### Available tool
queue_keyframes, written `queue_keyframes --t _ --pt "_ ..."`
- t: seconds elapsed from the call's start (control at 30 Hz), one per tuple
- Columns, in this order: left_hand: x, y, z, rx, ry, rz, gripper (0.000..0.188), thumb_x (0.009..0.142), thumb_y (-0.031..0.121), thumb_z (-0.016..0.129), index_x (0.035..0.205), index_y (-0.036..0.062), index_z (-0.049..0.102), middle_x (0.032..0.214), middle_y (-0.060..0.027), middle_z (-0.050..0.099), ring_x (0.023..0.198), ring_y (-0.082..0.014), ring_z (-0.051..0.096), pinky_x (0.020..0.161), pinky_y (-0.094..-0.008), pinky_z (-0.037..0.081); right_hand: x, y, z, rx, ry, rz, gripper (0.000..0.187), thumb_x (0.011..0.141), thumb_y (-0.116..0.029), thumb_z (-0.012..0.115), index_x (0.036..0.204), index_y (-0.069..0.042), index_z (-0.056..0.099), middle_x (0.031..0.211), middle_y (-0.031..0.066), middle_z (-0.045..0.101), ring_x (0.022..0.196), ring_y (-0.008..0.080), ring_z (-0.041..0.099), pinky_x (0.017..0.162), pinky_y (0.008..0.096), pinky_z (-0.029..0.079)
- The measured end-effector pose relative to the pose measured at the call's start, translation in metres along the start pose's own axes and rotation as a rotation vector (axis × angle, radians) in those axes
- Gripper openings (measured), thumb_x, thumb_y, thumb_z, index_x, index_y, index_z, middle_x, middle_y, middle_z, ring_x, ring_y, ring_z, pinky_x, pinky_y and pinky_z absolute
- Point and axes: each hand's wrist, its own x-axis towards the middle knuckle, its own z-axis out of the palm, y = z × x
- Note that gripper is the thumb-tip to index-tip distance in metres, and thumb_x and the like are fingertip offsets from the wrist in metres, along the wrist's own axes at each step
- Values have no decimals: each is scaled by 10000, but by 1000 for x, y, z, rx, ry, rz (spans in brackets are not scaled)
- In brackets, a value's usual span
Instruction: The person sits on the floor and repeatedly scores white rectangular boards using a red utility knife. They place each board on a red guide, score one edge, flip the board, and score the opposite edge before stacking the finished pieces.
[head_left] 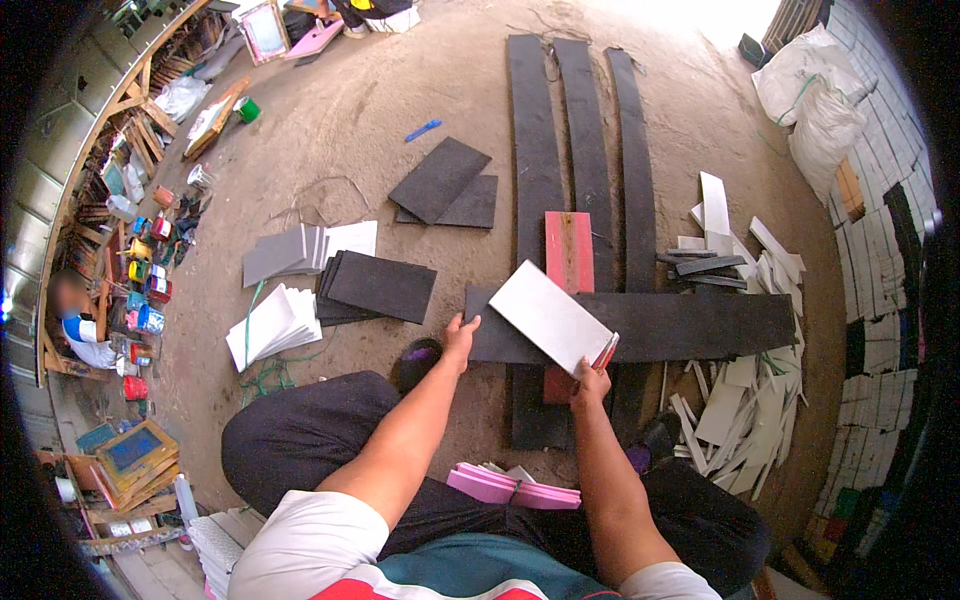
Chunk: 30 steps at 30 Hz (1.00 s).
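My left hand [460,342] is closed on the left end of a long black foam-like strip [700,325], its thumb on top of the edge. The strip lies crosswise over other long black strips [535,130] and a red board [569,240]. A white rectangular sheet [550,315] rests slanted on the crosswise strip. At the sheet's lower right corner, my right hand [592,384] is closed around a slim red tool [607,352] whose exact kind I cannot make out. Whether these fingers also pinch the sheet is hidden.
Black rectangular sheets [380,285], white sheets [272,328] and grey sheets [280,252] lie at left. White offcuts [740,410] are heaped at right. A pink bundle [512,487] sits between my legs. A blue cutter-like tool [423,130] lies farther off. Another person [85,330] is at far left.
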Motion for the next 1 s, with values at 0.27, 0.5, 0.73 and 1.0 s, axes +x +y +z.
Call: queue_keyframes --t 0.27,0.5,0.73,1.0 --pt "4 31 -12 -670 -499 -281 393 926 180 678 1267 26 559 1123 -153 684 962 -320 704 795 -510 632 43 -5 46 66 -60 37 248 934 -247 745 1110 -134 612 748 3 580 511 149 489 449 340 366" --pt "31 44 -6 -747 -32 -113 332 962 133 653 1257 19 552 1152 -140 660 957 -312 703 716 -430 651 23 -56 124 71 -176 23 265 959 -215 714 1170 -123 584 758 15 565 497 156 467 456 343 384" --pt "90 99 -14 -694 70 58 364 948 133 703 1258 28 544 1165 -119 645 1007 -295 691 741 -404 649 29 -60 137 272 -239 62 224 984 -208 683 1151 -140 550 747 10 540 498 154 468 450 335 398" --pt "130 82 -9 -491 35 -66 1182 815 651 763 1606 33 139 1478 -237 398 1363 -418 450 1153 -541 342 -10 -79 136 228 -256 217 191 994 -245 675 1092 -152 539 716 -7 501 502 133 480 459 321 427"
